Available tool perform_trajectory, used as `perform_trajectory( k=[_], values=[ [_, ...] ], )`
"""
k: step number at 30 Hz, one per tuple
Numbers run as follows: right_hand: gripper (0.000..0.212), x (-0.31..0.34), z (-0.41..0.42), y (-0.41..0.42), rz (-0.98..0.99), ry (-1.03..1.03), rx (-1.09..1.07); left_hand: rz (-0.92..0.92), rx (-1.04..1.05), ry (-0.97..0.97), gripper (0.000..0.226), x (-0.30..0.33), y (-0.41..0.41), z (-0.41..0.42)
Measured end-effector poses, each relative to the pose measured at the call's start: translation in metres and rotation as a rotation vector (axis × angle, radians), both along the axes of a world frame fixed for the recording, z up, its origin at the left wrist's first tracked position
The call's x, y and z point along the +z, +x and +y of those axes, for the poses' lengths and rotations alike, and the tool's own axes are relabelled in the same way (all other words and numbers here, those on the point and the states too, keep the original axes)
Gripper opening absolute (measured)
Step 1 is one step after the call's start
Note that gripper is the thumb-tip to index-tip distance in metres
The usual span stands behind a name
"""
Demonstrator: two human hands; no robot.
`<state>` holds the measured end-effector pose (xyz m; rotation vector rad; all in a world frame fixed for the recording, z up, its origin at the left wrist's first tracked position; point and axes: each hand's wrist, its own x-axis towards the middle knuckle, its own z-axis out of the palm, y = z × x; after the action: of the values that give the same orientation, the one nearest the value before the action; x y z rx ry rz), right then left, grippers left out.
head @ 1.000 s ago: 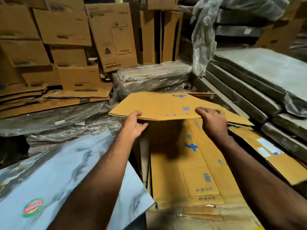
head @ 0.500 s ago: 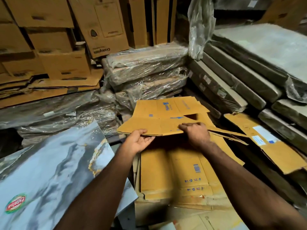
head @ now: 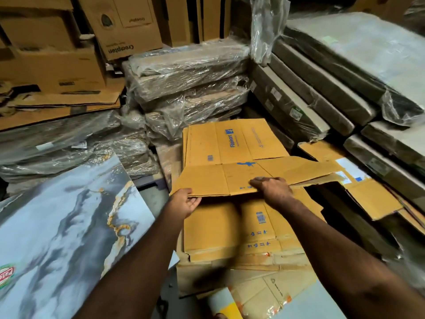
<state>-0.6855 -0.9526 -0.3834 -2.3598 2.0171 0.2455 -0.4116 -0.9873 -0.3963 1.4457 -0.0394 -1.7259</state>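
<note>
A flattened brown cardboard box (head: 232, 157) with blue print is held up by its near edge above a stack of flattened cartons (head: 230, 229). My left hand (head: 184, 202) grips the lower left corner, thumb on top and fingers underneath. My right hand (head: 272, 188) grips the near edge further right, fingers curled over the top of the sheet. The far half of the sheet tilts away from me and shows its printed face.
A marbled grey-blue tile (head: 59, 229) leans at lower left. Plastic-wrapped packs (head: 188, 84) are stacked behind the cartons, wrapped slabs (head: 345, 72) rise on the right, and brown boxes (head: 53, 65) fill the back left. More loose cardboard (head: 368, 192) lies to the right.
The view has dropped lower and closer. The held sheet has come toward me and unfolded, its far half now showing the printed face. Both hands keep their hold on the near edge.
</note>
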Motion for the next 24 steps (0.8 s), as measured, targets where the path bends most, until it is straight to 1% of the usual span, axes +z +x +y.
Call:
perform_trajectory(
  k=[2,3,5,6,8,10,11,13,17,18,20,22,24],
  values=[
    [0.061,-0.012,0.010,-0.003,-0.013,0.018,0.005,-0.067,-0.028,0.021,0.034,-0.008,0.001,0.005],
    [0.063,-0.016,0.011,-0.003,-0.012,0.018,0.009,-0.090,-0.051,0.022,0.030,-0.009,0.001,0.007],
    [0.068,-0.025,0.012,-0.005,-0.013,0.051,0.006,-0.123,-0.088,0.038,0.011,-0.013,0.000,0.010],
    [0.070,-0.029,0.012,-0.008,-0.019,0.080,-0.001,-0.122,-0.098,0.045,0.009,-0.015,0.001,0.011],
    [0.068,-0.042,0.014,-0.013,-0.029,0.146,-0.021,-0.099,-0.147,0.061,0.014,-0.020,0.004,0.014],
    [0.068,-0.053,0.020,-0.015,-0.053,0.244,-0.029,-0.051,-0.171,0.103,0.009,-0.025,0.008,0.020],
    [0.071,-0.057,0.025,-0.013,-0.063,0.294,-0.024,-0.025,-0.171,0.139,0.014,-0.028,0.009,0.024],
    [0.070,-0.067,0.035,-0.007,-0.080,0.344,-0.006,0.033,-0.181,0.204,0.036,-0.036,0.012,0.034],
    [0.067,-0.087,0.050,0.004,-0.148,0.403,-0.024,0.024,-0.367,0.269,0.067,-0.040,0.010,0.061],
    [0.067,-0.091,0.053,0.009,-0.165,0.412,-0.034,0.016,-0.390,0.261,0.069,-0.040,0.011,0.064],
    [0.064,-0.097,0.057,0.024,-0.199,0.383,-0.029,0.002,-0.344,0.189,0.061,-0.041,0.016,0.067],
    [0.061,-0.099,0.059,0.045,-0.238,0.311,-0.009,-0.034,-0.284,0.056,0.047,-0.040,0.026,0.069],
    [0.058,-0.096,0.062,0.070,-0.274,0.229,0.019,-0.086,-0.290,-0.090,0.041,-0.032,0.040,0.077]
  ],
)
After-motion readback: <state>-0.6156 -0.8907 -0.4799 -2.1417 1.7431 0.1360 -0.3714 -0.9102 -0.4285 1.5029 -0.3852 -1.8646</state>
